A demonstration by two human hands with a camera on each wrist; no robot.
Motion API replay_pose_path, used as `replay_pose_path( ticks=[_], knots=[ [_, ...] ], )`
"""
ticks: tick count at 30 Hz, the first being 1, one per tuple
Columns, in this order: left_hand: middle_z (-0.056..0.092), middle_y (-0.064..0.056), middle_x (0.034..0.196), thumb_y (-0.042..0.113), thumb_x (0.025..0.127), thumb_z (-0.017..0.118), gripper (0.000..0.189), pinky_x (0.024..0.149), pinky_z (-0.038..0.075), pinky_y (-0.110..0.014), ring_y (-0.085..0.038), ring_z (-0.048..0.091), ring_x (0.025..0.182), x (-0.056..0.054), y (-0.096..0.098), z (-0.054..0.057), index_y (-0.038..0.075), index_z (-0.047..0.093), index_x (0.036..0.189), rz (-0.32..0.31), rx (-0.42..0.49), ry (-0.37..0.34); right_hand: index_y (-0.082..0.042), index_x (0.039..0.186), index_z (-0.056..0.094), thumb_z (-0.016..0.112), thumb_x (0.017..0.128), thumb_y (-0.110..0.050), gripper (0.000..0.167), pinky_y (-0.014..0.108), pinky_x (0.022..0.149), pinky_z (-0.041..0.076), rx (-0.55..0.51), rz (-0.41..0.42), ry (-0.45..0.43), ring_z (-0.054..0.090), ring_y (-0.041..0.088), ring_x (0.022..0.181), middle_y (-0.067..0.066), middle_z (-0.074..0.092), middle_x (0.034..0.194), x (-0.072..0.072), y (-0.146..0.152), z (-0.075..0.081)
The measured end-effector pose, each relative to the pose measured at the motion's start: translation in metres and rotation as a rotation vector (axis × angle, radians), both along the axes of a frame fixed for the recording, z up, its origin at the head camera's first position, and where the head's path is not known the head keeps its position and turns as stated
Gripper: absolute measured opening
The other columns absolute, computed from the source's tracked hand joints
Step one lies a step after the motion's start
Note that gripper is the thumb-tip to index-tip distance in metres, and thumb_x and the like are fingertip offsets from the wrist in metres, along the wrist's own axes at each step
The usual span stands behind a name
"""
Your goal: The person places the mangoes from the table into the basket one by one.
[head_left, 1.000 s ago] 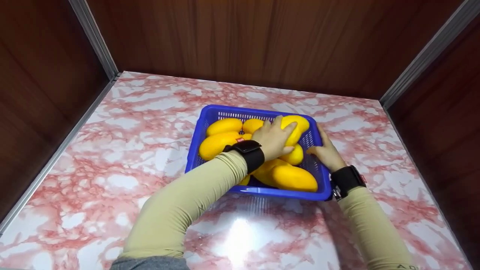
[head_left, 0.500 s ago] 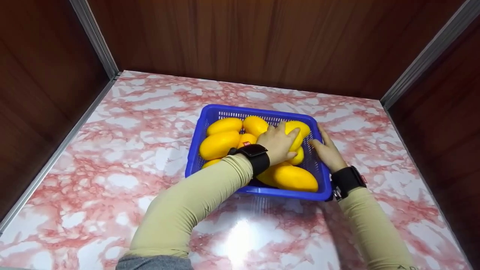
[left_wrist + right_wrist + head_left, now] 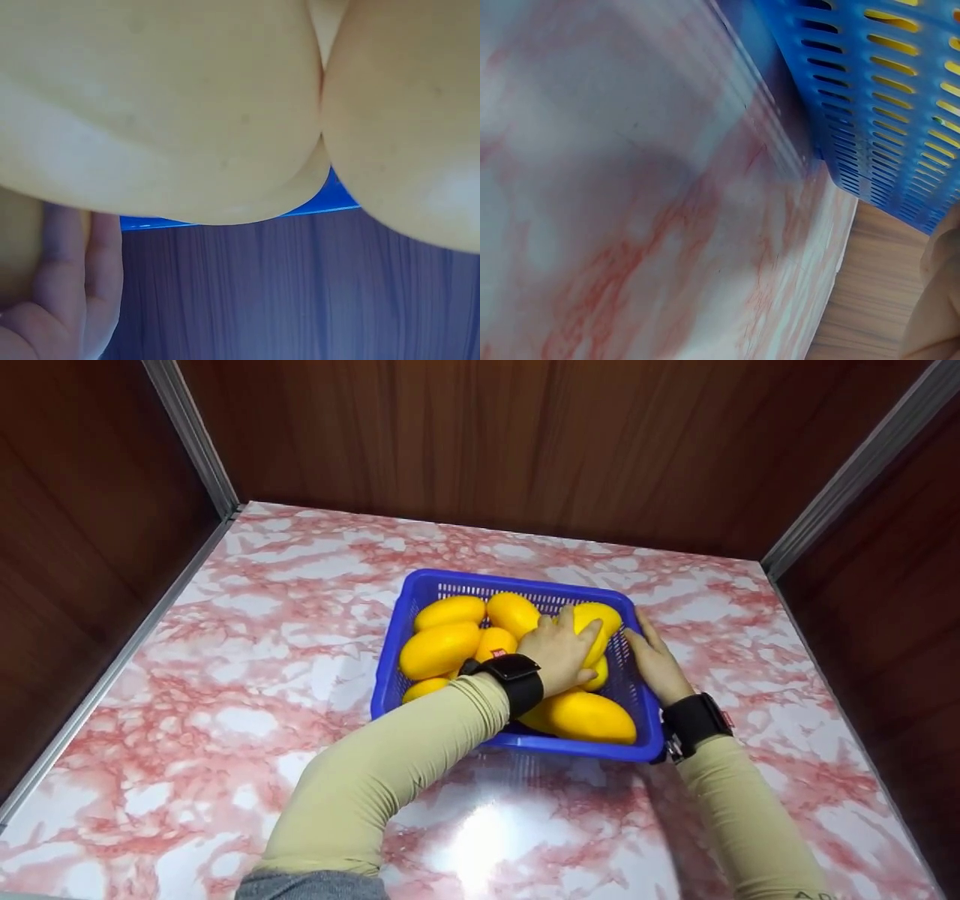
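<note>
Several yellow mangoes lie in a blue plastic basket (image 3: 517, 742) with slotted walls, in the middle of the head view. My left hand (image 3: 555, 656) reaches into the basket and grips a mango (image 3: 604, 619) near its back right corner, fingers and thumb spread around it. Part of that mango is hidden by the hand. In the left wrist view the fingers (image 3: 101, 277) curl beside large yellow fruit surfaces. My right hand (image 3: 660, 664) holds the basket's right rim, thumb on the inner side. Only a bit of that hand (image 3: 937, 300) shows in the right wrist view.
The basket stands on a red-and-white marbled table (image 3: 247, 720). Dark brown wood panels (image 3: 480, 442) enclose the back and both sides, with metal posts (image 3: 199, 442) at the corners. More mangoes, such as one mango (image 3: 439, 650), fill the basket's left half.
My left hand has come down and slightly right with the mango, which sits lower in the basket's back right corner. My right hand stays at the rim, its thumb shifted a little.
</note>
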State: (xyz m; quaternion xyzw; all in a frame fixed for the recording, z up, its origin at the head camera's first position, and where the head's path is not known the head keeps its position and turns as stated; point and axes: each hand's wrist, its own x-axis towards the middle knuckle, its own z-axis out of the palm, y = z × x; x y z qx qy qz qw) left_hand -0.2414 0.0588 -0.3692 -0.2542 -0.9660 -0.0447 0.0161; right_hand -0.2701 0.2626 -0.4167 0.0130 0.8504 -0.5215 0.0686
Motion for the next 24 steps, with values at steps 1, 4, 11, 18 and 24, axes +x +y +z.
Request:
replay_pose_path(
  ticks=[1, 4, 11, 18, 24],
  knots=[
    [0.032, -0.024, 0.156, 0.054, 0.093, 0.059, 0.076, 0.084, 0.057, -0.043, -0.039, 0.054, 0.124, 0.001, 0.0, 0.0, 0.025, 0.03, 0.157, -0.003, -0.003, 0.0, -0.029, 0.16, 0.003, 0.035, 0.105, -0.042, 0.065, 0.043, 0.124, 0.005, -0.002, 0.0, 0.003, 0.002, 0.025, 0.153, 0.005, -0.002, 0.167, 0.001, 0.0, 0.0],
    [0.03, -0.025, 0.157, 0.053, 0.093, 0.06, 0.076, 0.084, 0.057, -0.043, -0.04, 0.053, 0.125, 0.002, 0.002, -0.001, 0.025, 0.029, 0.157, -0.006, -0.004, -0.003, -0.027, 0.16, 0.003, 0.033, 0.105, -0.042, 0.064, 0.042, 0.124, 0.006, -0.004, 0.001, 0.007, 0.002, 0.024, 0.153, 0.005, 0.0, 0.167, 0.002, 0.0, 0.001],
    [0.03, -0.026, 0.157, 0.054, 0.091, 0.061, 0.08, 0.082, 0.058, -0.044, -0.042, 0.053, 0.124, 0.005, 0.004, -0.004, 0.025, 0.028, 0.158, -0.01, 0.0, 0.004, -0.023, 0.16, 0.003, 0.031, 0.106, -0.037, 0.063, 0.041, 0.124, 0.005, -0.018, 0.003, -0.005, 0.001, 0.024, 0.154, 0.005, 0.0, 0.167, 0.005, 0.0, 0.006],
    [0.027, -0.027, 0.158, 0.054, 0.091, 0.061, 0.075, 0.082, 0.057, -0.046, -0.041, 0.055, 0.122, 0.01, 0.001, -0.001, 0.025, 0.034, 0.155, -0.032, 0.021, -0.008, -0.02, 0.16, 0.001, 0.027, 0.107, -0.036, 0.062, 0.042, 0.124, 0.002, 0.008, 0.027, -0.002, -0.003, 0.023, 0.153, 0.006, -0.003, 0.167, 0.004, 0.002, 0.008],
    [0.028, -0.025, 0.157, 0.053, 0.092, 0.06, 0.07, 0.08, 0.057, -0.045, -0.038, 0.058, 0.116, 0.011, -0.007, 0.005, 0.02, 0.037, 0.15, -0.05, 0.048, -0.036, -0.022, 0.16, -0.004, 0.023, 0.106, -0.044, 0.064, 0.049, 0.124, 0.006, 0.17, 0.081, -0.018, 0.005, 0.032, 0.153, 0.011, 0.0, 0.167, 0.0, 0.003, 0.011]
  ],
)
